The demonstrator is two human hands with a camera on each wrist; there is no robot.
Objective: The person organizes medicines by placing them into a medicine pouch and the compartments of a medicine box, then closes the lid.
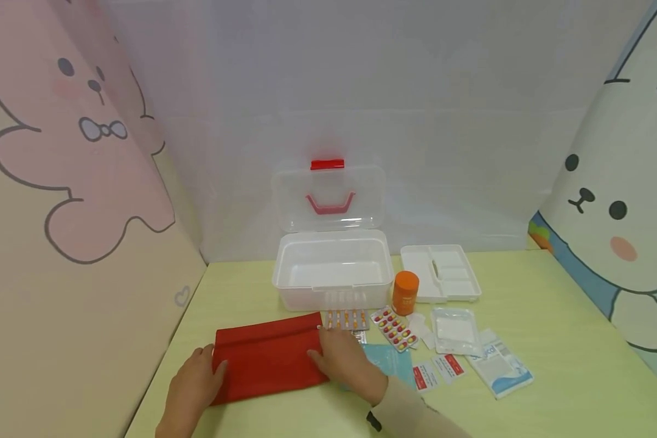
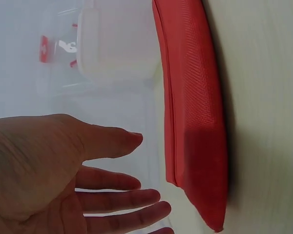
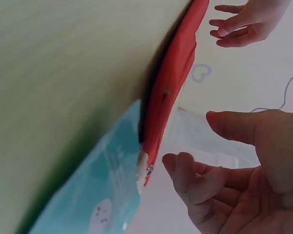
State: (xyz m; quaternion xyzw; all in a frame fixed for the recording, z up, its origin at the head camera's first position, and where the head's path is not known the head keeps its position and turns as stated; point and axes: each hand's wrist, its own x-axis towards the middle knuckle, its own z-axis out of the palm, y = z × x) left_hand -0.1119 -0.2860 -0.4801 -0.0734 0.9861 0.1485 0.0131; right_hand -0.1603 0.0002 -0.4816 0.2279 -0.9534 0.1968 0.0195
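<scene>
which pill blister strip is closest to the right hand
The orange-capsule strip, just beyond the right hand beside the red pouch; the red-and-yellow strip lies farther right.

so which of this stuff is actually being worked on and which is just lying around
In hand:
- red pouch, left hand at one end, right hand at the other

Lying about:
- open clear box
- white tray
- orange bottle
- pill blister packs
- teal packet

The left hand point(image 1: 191, 383) is reaching forward with its fingers point(image 2: 132, 197) held straight and slightly spread, gripping nothing. The right hand point(image 1: 345, 362) is lying palm down, its fingers point(image 3: 195, 178) loosely bent and open, a beige sleeve point(image 1: 410, 413) covering its forearm.
</scene>
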